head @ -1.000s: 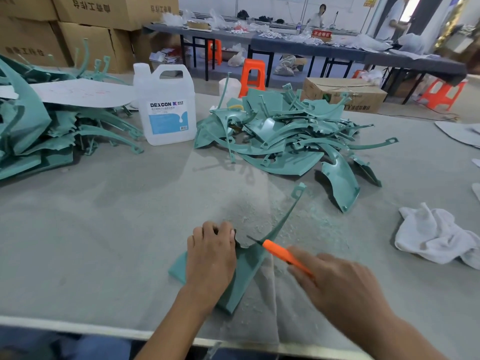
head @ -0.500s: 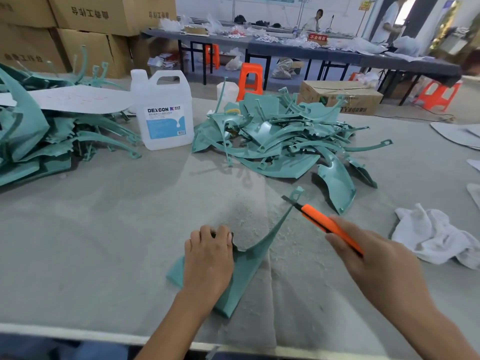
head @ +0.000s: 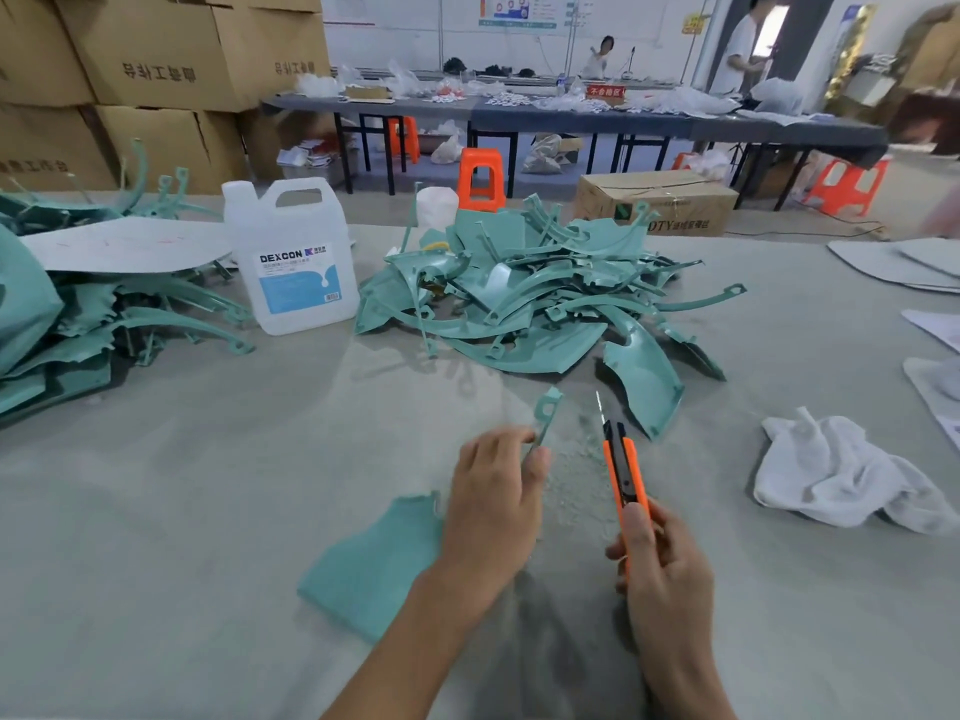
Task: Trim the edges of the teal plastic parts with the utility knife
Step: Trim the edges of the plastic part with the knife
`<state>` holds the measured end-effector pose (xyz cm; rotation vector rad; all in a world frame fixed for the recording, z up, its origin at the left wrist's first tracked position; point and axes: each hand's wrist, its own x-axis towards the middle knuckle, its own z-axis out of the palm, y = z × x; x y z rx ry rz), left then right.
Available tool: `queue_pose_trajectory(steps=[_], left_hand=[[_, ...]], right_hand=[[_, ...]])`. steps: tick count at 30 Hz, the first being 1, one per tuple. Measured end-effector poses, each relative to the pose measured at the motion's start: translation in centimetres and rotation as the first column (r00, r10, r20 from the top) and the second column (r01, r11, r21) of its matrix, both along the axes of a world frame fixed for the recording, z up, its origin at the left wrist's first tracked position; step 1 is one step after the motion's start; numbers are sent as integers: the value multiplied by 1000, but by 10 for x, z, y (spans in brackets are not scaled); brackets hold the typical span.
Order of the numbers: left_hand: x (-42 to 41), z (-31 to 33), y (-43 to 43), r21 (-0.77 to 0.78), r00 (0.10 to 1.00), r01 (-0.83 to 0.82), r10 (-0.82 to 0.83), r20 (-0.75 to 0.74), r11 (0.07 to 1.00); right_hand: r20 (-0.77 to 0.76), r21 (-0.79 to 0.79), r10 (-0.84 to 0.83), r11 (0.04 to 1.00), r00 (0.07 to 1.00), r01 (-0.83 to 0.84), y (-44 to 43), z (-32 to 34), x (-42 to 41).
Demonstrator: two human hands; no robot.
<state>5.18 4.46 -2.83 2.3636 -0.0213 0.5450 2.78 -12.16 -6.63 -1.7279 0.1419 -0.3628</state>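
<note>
A teal plastic part [head: 374, 563] lies on the grey table near me, its thin arm rising to a looped tip. My left hand [head: 493, 501] grips that arm just below the tip, covering its middle. To the right, my right hand [head: 660, 569] holds the orange utility knife [head: 623, 470] upright, blade out and pointing away from me, a short way clear of the part. Pale shavings lie on the table between the two hands. A heap of teal parts [head: 530, 298] sits beyond, and another teal pile [head: 78, 324] at far left.
A white DEXCON jug [head: 293, 262] stands between the two piles. A crumpled white cloth [head: 841, 475] lies at right, with grey sheets [head: 904, 262] beyond it. Cardboard boxes [head: 156, 59], orange stools [head: 480, 179] and people at a long table fill the background.
My left hand slid from the part's flat body up its thin arm. My right hand pulled the knife off the part's edge and turned it upright, blade pointing away.
</note>
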Motion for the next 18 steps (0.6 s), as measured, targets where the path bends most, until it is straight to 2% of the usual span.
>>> queue_pose_trajectory(steps=[5, 8, 10, 13, 16, 18], left_hand=[[11, -15, -9, 72, 998, 46, -43, -40, 996], [14, -19, 9, 317, 999, 1, 14, -47, 949], [16, -14, 28, 501, 985, 3, 83, -149, 865], [14, -5, 55, 693, 958, 88, 129, -254, 715], [10, 1, 65, 814, 968, 120, 115, -222, 568], [10, 1, 62, 843, 964, 158, 103, -244, 514]], right_hand=[[-25, 19, -13, 1000, 1000, 13, -11, -13, 5], [-28, -9, -6, 1000, 1000, 6, -10, -12, 5], [-33, -67, 4, 998, 999, -7, -9, -11, 2], [-69, -178, 23, 983, 997, -35, -5, -6, -2], [-23, -343, 40, 938, 999, -45, 2, 0, -5], [6, -416, 82, 907, 997, -72, 8, 1, -8]])
